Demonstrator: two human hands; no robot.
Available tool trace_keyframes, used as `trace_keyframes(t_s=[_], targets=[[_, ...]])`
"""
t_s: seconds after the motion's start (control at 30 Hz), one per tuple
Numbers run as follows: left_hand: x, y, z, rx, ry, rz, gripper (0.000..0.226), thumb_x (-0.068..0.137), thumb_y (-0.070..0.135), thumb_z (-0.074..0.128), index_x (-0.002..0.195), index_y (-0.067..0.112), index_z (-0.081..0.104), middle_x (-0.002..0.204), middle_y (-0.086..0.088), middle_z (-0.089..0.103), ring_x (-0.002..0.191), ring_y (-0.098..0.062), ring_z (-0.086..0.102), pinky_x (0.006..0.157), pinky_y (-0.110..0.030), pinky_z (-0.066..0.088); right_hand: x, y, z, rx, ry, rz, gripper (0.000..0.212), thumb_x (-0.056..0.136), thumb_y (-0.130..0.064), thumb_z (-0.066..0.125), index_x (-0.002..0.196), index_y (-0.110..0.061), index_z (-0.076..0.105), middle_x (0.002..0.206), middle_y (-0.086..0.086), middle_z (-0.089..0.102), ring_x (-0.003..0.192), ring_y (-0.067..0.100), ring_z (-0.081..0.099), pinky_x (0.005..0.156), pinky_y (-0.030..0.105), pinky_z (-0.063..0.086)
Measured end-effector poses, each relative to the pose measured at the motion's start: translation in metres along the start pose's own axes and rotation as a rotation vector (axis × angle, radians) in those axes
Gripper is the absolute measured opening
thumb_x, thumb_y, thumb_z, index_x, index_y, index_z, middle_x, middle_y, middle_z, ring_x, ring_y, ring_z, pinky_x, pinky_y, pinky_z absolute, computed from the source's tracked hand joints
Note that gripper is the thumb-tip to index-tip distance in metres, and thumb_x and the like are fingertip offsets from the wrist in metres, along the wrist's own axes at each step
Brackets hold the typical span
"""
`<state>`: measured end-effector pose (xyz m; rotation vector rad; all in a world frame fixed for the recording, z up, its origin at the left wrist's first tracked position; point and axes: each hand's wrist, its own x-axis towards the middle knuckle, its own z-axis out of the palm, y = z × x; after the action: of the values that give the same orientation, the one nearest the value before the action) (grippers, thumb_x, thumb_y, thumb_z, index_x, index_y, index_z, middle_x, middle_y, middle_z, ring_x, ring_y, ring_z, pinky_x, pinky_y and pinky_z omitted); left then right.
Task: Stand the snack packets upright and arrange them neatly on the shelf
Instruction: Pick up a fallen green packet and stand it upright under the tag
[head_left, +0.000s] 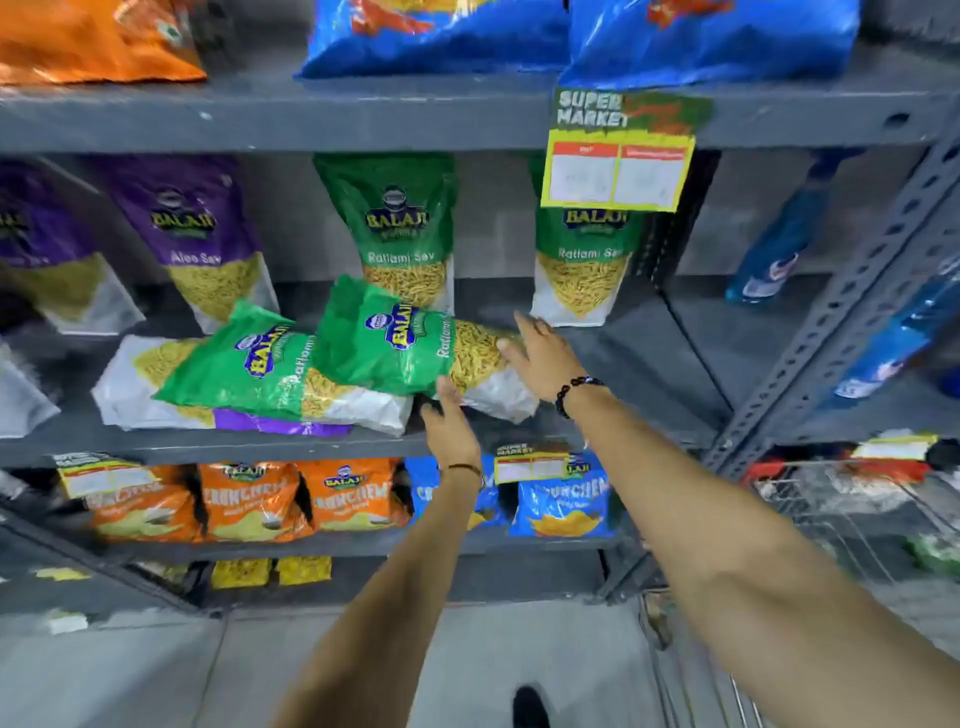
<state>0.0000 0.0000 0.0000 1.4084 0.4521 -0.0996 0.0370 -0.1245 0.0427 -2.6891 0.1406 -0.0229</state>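
On the grey middle shelf (644, 374) a green Ratlami Sev packet (384, 348) lies on its side, tilted up. My left hand (449, 423) presses its lower front edge and my right hand (540, 358) holds its clear bottom end. A second green packet (260, 364) lies flat to the left on a purple one (280, 427) and a further flat packet (135, 379). Two green packets (389, 228) (582, 270) stand upright at the back. Purple Aloo Sev packets (197, 234) stand at the back left.
A yellow price tag (618, 161) hangs from the upper shelf in front of the right upright packet. Blue bags (441, 36) lie above, orange and blue chip bags (343, 499) below. A perforated upright post (841, 312) and a wire trolley (852, 519) stand on the right.
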Motion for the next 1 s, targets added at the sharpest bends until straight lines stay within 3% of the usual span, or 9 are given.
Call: trace_keyframes(t_s=[0.1,0.2,0.27,0.47,0.6,0.73,0.8,0.9,1.0], targets=[[0.013,0.01,0.016,-0.306,0.027,-0.078,0.077,0.091,0.052,0.037,0.147,0.008,0.008,0.154,-0.006,0.026,0.141,-0.022,0.028,0.118,-0.038,0.021,0.027,-0.002,-0.012,0.118,-0.154,0.026,0.06,0.099,-0.04,0.03,0.148,-0.009,0.019,0.155,0.016,0.025,0.142,0.031,0.025,0.115,0.041,0.024],[0.027,0.006,0.02,-0.445,0.016,-0.066,0.096,0.07,0.073,0.05,0.146,0.02,0.024,0.154,-0.003,0.03,0.139,-0.018,0.033,0.118,-0.042,0.023,0.042,-0.008,-0.017,0.224,-0.321,0.066,0.06,0.098,-0.047,0.024,0.148,-0.014,0.02,0.158,0.008,0.019,0.144,0.026,0.022,0.116,0.037,0.02],[0.045,-0.01,0.019,-0.502,-0.019,-0.07,0.105,0.053,0.08,0.056,0.141,0.026,0.036,0.15,0.0,0.038,0.135,-0.017,0.04,0.117,-0.043,0.027,0.049,-0.007,-0.015,0.24,-0.359,0.068,0.06,0.097,-0.049,0.024,0.144,-0.012,0.033,0.154,0.01,0.031,0.139,0.027,0.033,0.112,0.037,0.027],[0.025,0.018,0.018,-0.495,-0.08,-0.066,0.066,0.085,0.065,0.034,0.135,0.023,0.044,0.141,-0.006,0.05,0.126,-0.025,0.05,0.112,-0.046,0.034,0.04,0.018,-0.018,0.394,-0.286,0.224,0.07,0.091,-0.058,0.029,0.138,-0.008,0.043,0.148,0.013,0.04,0.134,0.028,0.04,0.113,0.04,0.031],[0.017,0.025,0.009,-0.346,-0.217,-0.181,0.061,0.087,0.065,0.025,0.121,0.022,0.053,0.129,-0.008,0.057,0.108,-0.027,0.059,0.101,-0.044,0.043,0.013,0.05,-0.011,0.756,-0.182,0.366,0.08,0.069,-0.074,0.049,0.124,-0.016,0.059,0.131,0.004,0.058,0.124,0.026,0.053,0.108,0.042,0.039],[-0.004,0.036,0.005,-0.19,-0.474,-0.212,0.057,0.091,0.06,0.021,0.095,0.021,0.062,0.099,0.0,0.071,0.095,-0.022,0.062,0.075,-0.041,0.049,-0.012,0.071,-0.012,1.101,-0.184,0.314,0.07,0.067,-0.061,0.064,0.122,-0.018,0.059,0.125,0.006,0.065,0.115,0.023,0.06,0.106,0.046,0.043],[-0.01,0.043,0.002,-0.16,-0.59,-0.205,0.052,0.093,0.054,0.021,0.097,0.022,0.062,0.102,-0.003,0.073,0.102,-0.024,0.062,0.077,-0.041,0.048,-0.029,0.074,-0.022,1.157,-0.184,0.295,0.062,0.074,-0.053,0.066,0.122,-0.014,0.06,0.125,0.007,0.065,0.116,0.023,0.059,0.106,0.043,0.043],[-0.012,0.056,-0.005,-0.083,-0.746,-0.206,0.052,0.094,0.051,0.019,0.104,0.023,0.061,0.117,-0.001,0.067,0.093,-0.018,0.07,0.084,-0.04,0.047,-0.052,0.086,-0.043,1.203,-0.205,0.261,0.026,0.086,-0.037,0.06,0.093,-0.016,0.074,0.089,0.0,0.076,0.084,0.014,0.07,0.076,0.024,0.056],[-0.015,0.068,-0.01,0.069,-0.881,-0.196,0.051,0.094,0.05,0.015,0.102,0.026,0.06,0.087,0.006,0.078,0.08,-0.011,0.073,0.08,-0.039,0.053,-0.07,0.09,-0.062,1.272,-0.246,0.153,0.059,0.097,-0.01,0.041,0.047,-0.019,0.073,0.05,-0.008,0.071,0.047,0.001,0.065,0.047,0.014,0.053]])
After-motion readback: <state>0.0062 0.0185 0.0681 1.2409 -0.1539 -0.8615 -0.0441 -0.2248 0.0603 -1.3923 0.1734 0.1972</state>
